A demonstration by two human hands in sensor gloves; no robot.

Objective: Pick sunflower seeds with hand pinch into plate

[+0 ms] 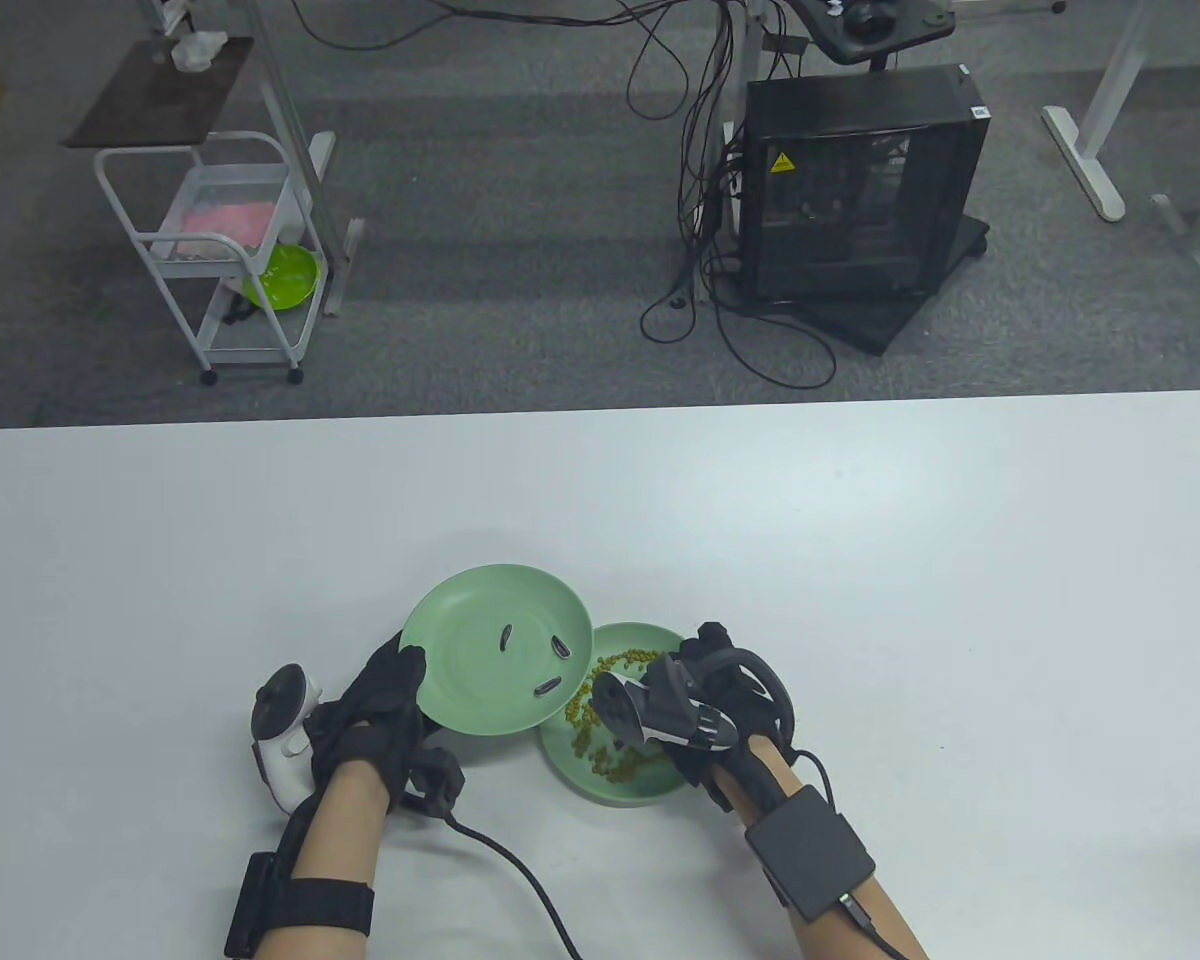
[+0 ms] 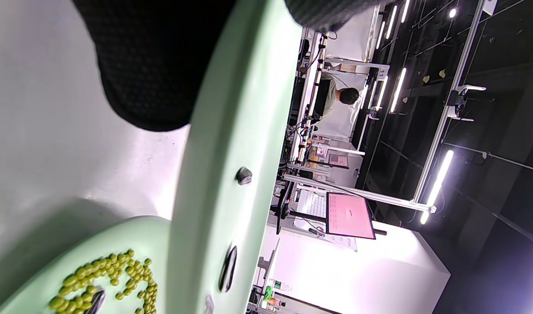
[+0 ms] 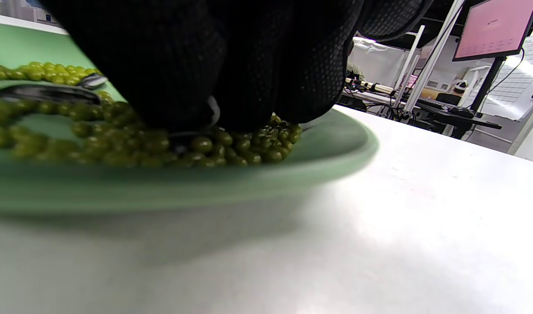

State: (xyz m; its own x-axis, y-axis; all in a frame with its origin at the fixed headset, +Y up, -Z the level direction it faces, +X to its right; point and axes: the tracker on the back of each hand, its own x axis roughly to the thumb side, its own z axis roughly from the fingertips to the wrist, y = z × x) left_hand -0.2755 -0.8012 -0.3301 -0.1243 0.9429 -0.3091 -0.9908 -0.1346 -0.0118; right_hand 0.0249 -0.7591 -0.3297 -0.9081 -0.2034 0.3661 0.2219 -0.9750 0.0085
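left hand (image 1: 385,700) comes in from the near edge, forearm angled up and slightly right. it grips the near-left rim of the upper plate (image 1: 460,625), fingers over the edge; the left wrist view shows a gloved finger under the rim and another at the top. the plate is lifted and tilted, its right edge overlapping the lower plate (image 1: 650,790). three sunflower seeds (image 1: 558,648) lie on the upper plate, apart from each other, dark with pale stripes.

right hand (image 1: 725,690) sits over the lower plate, palm down, tracker on its back hiding most of the fingers in the table view. in the right wrist view the fingers (image 3: 266,87) press down into the green peas (image 3: 205,146). a pale sliver shows between the fingertips, but i cannot tell whether it is a seed, nor whether the fingers are pinched together or spread.

more seeds are mixed in the peas: one long dark one (image 3: 48,93) lies at the left of the right wrist view, blurred. the far side of the lower plate is cut off by the hand. white table (image 1: 960,600) is under both plates.
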